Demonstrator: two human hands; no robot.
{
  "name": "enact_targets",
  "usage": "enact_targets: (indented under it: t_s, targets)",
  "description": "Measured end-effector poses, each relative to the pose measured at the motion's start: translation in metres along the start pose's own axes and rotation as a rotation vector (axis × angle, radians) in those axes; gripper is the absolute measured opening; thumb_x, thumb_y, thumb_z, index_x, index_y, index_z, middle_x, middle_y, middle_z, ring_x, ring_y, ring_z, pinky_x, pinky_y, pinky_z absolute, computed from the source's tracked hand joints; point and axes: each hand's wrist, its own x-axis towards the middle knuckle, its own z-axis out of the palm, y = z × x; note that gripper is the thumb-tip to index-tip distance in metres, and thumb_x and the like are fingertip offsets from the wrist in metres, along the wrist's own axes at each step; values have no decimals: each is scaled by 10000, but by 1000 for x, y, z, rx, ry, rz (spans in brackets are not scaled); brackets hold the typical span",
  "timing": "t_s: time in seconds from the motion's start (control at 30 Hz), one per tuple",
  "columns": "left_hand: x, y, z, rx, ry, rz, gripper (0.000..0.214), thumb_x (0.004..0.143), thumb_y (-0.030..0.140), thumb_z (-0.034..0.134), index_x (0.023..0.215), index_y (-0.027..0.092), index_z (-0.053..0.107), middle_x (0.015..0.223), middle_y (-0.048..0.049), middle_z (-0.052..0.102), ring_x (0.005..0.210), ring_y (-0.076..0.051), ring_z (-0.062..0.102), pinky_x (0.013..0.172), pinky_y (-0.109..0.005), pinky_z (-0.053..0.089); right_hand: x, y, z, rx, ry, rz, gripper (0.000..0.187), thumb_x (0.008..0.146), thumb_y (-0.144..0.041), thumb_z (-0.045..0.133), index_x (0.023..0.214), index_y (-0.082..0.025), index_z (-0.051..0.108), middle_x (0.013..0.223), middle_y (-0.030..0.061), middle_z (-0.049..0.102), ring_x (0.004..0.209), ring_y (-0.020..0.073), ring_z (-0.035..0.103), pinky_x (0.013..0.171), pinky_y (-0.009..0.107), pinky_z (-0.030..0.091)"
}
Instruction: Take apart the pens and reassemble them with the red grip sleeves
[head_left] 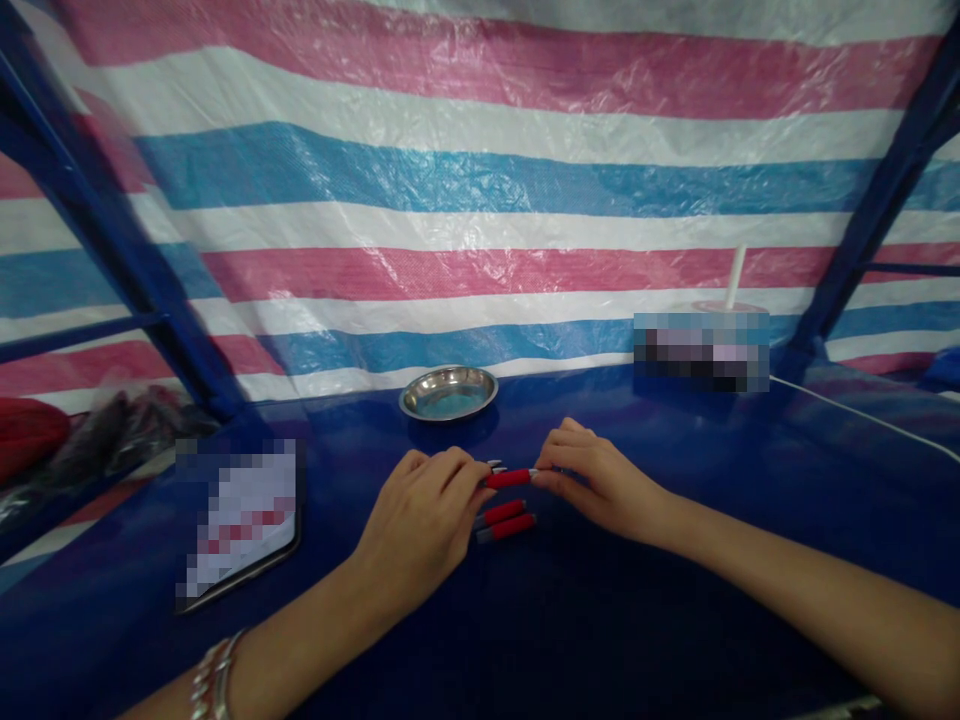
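Note:
A red pen (pixel 510 479) is held level between my two hands above the blue table. My left hand (pixel 429 508) has its fingers closed round the pen's left end. At the other end, the fingertips of my right hand (pixel 596 482) pinch the silvery tip. Small shiny ends stick out beside the left fingers, and I cannot tell what they belong to. Just below, a red pen with a grey part (pixel 501 514) and a similar pen (pixel 508 528) lie side by side on the table, their left ends close to my left hand.
A shallow metal dish (pixel 450 394) stands at the back of the blue table (pixel 570 620). To the left lies a blurred-out device with a dark edge (pixel 251 520). At back right is a blurred object with a white stick (pixel 736 277) and a white cable (pixel 862 408). Striped sheeting hangs behind.

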Motion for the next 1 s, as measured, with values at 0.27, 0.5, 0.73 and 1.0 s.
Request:
enact_targets:
  t_s: [0.27,0.5,0.73,1.0]
  targets:
    - [-4,3,2,-1,-51,-56,123,839,191,425,863,159,541,801,-26,547,706,-157,497,652,-310,349,0,3,0,8,3,4,179,803,-348,481,825,-182,546,776,28,559,784,154,459,724,301,319]
    - [-2,5,3,-1,-36,-51,133,838,170,432,913,158,540,841,-29,552,731,-155,509,644,-300,352,0,1,0,16,3,11,121,812,-265,476,779,-173,548,746,17,570,756,140,468,715,286,335]
    - [-3,6,2,-5,-17,-68,142,835,171,437,938,154,534,838,-30,543,726,-151,503,634,-292,361,0,-2,0,16,3,71,109,779,-268,528,837,-185,570,754,21,595,733,141,505,671,279,363]
    - [-3,8,1,-26,-31,-94,148,838,175,400,893,153,536,828,-38,517,726,-157,487,623,-296,362,0,3,1,5,14,-17,107,786,-251,516,814,-174,585,768,31,596,767,154,492,701,289,378]
